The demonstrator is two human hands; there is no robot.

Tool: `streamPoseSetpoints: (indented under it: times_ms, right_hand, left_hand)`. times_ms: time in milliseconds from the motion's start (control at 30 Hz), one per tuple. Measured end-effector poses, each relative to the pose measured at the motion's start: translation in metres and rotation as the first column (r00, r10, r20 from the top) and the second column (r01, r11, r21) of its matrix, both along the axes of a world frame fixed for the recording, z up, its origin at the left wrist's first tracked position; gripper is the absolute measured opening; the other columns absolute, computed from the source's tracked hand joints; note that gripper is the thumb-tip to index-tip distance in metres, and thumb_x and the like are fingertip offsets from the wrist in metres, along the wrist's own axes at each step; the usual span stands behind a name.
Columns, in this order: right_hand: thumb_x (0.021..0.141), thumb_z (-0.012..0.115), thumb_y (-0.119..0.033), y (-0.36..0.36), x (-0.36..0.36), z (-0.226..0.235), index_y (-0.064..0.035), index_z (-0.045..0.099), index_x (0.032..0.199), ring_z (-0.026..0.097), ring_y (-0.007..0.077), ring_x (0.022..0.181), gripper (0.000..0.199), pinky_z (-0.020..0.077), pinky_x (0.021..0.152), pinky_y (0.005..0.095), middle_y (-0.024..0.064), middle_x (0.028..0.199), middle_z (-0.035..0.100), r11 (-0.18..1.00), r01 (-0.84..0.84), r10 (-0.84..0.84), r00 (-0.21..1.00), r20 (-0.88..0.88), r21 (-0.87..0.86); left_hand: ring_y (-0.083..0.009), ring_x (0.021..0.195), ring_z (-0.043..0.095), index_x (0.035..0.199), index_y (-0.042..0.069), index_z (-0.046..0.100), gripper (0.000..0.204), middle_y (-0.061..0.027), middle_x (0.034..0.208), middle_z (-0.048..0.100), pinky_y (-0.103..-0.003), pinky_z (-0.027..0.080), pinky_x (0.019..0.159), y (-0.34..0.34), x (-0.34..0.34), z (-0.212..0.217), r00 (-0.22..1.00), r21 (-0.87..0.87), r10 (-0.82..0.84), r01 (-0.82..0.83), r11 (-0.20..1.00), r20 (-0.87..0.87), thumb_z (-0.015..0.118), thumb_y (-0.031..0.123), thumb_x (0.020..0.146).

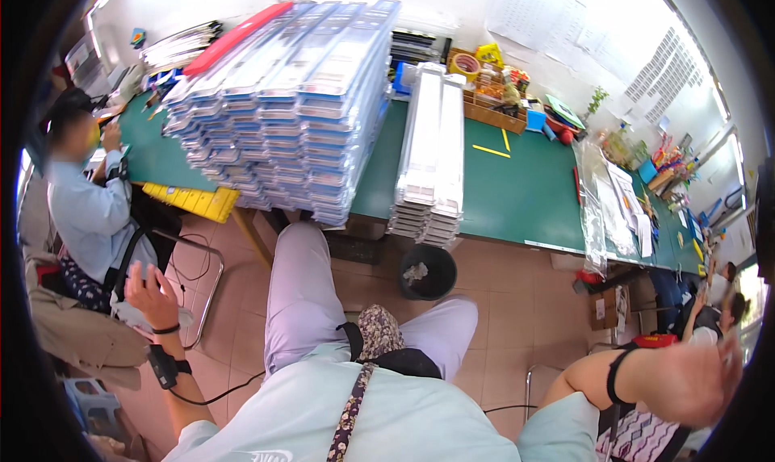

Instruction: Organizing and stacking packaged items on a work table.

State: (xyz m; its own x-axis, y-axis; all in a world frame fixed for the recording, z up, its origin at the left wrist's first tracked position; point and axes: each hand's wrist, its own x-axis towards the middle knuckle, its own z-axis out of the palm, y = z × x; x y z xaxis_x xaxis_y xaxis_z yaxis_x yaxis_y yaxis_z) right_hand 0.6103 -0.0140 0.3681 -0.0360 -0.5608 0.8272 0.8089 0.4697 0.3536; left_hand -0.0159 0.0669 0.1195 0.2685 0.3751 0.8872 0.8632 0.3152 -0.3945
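Observation:
My left hand [153,297] is raised off to the left of my lap, its fingers spread and nothing seen between them. A dark band and a black device with a cable [164,366] sit on that wrist. Far out to the right, my right hand [696,381] is smeared by motion at the picture's rim, so its fingers cannot be made out. Neither hand touches the table. In front of me a tall stack of flat clear-and-blue packages [323,99] stands on the green table [517,196], a red strip [238,38] on top. Beside it lies a smaller stack of long white packages [429,139].
A black bin [428,272] with crumpled plastic stands under the table edge. Tape and small goods fill a wooden tray [492,111] by the wall. Clear plastic bags [595,212] and papers lie at right. A co-worker [89,179] sits at left near a yellow piece [190,202].

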Motion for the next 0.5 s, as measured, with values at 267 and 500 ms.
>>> streamPoseSetpoints:
  times_ms: [267,500]
  right_hand:
    - [0.09,0.046,-0.021,0.098,-0.093,-0.036,-0.0019,0.045,0.113,0.053,0.0275,0.102,0.03,0.049,0.081,0.0384,0.0172,0.116,0.044,0.461,-0.488,0.493,0.835,-0.244,-0.741]
    - [0.092,0.051,-0.018,0.202,-0.147,-0.078,-0.0027,0.049,0.109,0.052,0.0156,0.101,0.023,0.0435,0.087,0.0301,0.0089,0.111,0.05,-0.049,-0.822,0.415,0.5,-0.76,-0.567]
  left_hand:
    - [-0.0257,0.102,0.05,0.096,0.004,0.056,0.028,-0.0107,0.105,0.058,-0.037,0.038,0.085,-0.014,0.024,0.155,0.996,0.659,0.063,-0.004,0.752,-0.067,0.072,0.018,0.077]
    - [-0.0305,0.113,0.046,0.116,0.005,0.051,0.046,-0.0125,0.124,0.051,-0.042,0.031,0.095,0.101,0.169,0.155,0.708,0.094,-0.626,0.635,0.767,0.328,0.065,0.03,0.08]
